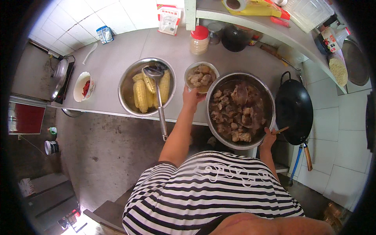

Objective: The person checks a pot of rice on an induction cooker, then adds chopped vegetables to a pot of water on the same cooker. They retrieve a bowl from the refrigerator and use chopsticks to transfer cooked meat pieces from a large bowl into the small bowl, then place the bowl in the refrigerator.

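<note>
My left hand [192,98] holds a small bowl [186,75] from its near side, fingers curled under it. Pieces of cooked meat [201,79] sit in liquid inside. Just right of the bowl, a large metal pot [239,147] holds chunks of dark meat [224,114] in broth. My right hand [268,138] grips its near-right rim; a thin wooden stick [282,130] juts out from between the fingers. On the left, a metal basin [119,88] contains corn cobs [141,95] in liquid. A steel ladle [160,102] rests across it, handle hanging over the counter edge.
A black wok [295,108] stands at the right by the tiled wall. Behind the bowl are a red-lidded jar [199,41] and a laden shelf [252,18]. Further left are a bowl [78,82] of red pieces, a white spoon [90,54] and a lidded pan [60,77].
</note>
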Motion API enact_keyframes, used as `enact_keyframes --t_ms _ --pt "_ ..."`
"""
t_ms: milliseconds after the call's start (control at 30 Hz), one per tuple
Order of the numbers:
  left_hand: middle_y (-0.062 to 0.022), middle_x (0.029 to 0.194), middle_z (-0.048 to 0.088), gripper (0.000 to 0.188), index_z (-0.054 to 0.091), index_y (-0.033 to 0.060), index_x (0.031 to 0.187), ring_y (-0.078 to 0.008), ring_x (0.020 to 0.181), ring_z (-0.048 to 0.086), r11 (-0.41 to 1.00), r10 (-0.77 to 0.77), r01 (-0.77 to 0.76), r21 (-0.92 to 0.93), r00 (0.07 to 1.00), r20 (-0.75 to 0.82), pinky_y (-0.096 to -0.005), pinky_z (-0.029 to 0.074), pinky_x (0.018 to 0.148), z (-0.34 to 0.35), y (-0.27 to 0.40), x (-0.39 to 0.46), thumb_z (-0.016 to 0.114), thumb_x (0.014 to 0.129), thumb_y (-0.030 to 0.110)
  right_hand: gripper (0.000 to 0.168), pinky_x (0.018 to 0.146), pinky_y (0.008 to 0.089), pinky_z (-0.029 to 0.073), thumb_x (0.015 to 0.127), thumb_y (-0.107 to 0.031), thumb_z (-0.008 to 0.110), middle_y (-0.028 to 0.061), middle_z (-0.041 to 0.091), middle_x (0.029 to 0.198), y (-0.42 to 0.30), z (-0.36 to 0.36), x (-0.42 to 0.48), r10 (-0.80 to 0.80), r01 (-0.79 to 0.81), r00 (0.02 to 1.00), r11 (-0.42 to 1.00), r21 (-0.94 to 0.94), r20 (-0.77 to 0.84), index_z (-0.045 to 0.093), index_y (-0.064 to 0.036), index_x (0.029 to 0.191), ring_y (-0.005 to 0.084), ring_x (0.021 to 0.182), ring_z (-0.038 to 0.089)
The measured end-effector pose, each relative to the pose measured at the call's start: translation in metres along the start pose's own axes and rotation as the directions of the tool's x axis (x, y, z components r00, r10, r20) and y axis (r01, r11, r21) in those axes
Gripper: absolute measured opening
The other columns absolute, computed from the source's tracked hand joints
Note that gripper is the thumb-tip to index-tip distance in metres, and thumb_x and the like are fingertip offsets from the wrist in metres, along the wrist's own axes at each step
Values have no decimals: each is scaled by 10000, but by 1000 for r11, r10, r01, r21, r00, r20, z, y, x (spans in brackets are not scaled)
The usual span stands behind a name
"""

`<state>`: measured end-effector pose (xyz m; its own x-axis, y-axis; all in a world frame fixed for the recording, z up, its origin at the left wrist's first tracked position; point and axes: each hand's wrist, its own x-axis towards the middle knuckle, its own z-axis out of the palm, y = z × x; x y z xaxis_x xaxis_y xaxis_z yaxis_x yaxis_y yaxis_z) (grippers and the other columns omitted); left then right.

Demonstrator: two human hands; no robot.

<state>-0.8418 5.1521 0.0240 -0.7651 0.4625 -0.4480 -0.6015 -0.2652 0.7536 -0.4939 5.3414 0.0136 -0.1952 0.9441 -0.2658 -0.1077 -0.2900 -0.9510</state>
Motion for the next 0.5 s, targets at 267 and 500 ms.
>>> enact_keyframes --t_ms 267,500 --pt "-220 1041 558 437 355 -6 1198 -363 755 650 995 103 -103 15 993 -50 -415 591 606 22 17 10 448 772 -38 107 696 296 416 761 -3 601 36 550 812 -3 11 -3 -31 5 979 991 -132 -199 555 -13 857 165 735 514" --pt "-266 1066 521 397 324 -58 1171 -413 805 629 970 244 -244 12 968 -53 -467 600 613 38 57 16 475 806 -20 195 734 318 435 763 4 605 78 573 890 -15 20 -8 46 -46 999 998 36 -10 554 -3 951 192 791 546"
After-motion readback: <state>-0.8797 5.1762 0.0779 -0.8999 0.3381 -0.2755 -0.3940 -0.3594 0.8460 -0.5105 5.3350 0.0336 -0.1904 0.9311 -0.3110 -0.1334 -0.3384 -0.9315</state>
